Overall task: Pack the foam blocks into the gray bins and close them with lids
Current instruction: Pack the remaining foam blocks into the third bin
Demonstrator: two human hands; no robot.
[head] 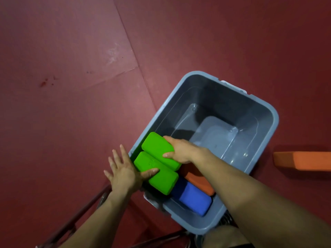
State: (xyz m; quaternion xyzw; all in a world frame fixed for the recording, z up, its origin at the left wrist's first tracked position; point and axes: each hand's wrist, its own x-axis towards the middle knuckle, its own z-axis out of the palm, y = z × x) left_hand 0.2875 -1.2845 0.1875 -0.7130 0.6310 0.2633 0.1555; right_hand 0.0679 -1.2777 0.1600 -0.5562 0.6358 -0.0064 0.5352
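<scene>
Right hand point(180, 151): fingers and thumb curled round the near end of the upper green block point(157, 149), clamped on it, forearm crossing over the bin. Left hand point(123, 170): fingers straight and spread apart just outside the bin's near-left rim, thumb resting on the lower green block point(161, 178), holding nothing. Green blocks, two: bright green foam, brick-shaped with rounded corners and a matte skin; lying side by side and touching along their long edges, at the near-left corner of the bin, level with or above its rim. Gray bin point(223, 99): blue-gray plastic, rectangular with rounded corners and a rolled rim, smooth glossy walls, standing open on the floor with no lid on it; the far half of its bottom is bare. Blue block point(195, 201): deep blue foam, same shape, lying low in the bin's near corner. Orange block point(198, 181): inside the bin between the blue block and the right forearm, partly hidden by the arm. Second orange block point(304, 161): on the floor right of the bin, apart from it. Floor point(71, 104): dark red mats with seams and scuffs. Metal frame point(80, 213): thin dark bars at lower left.
</scene>
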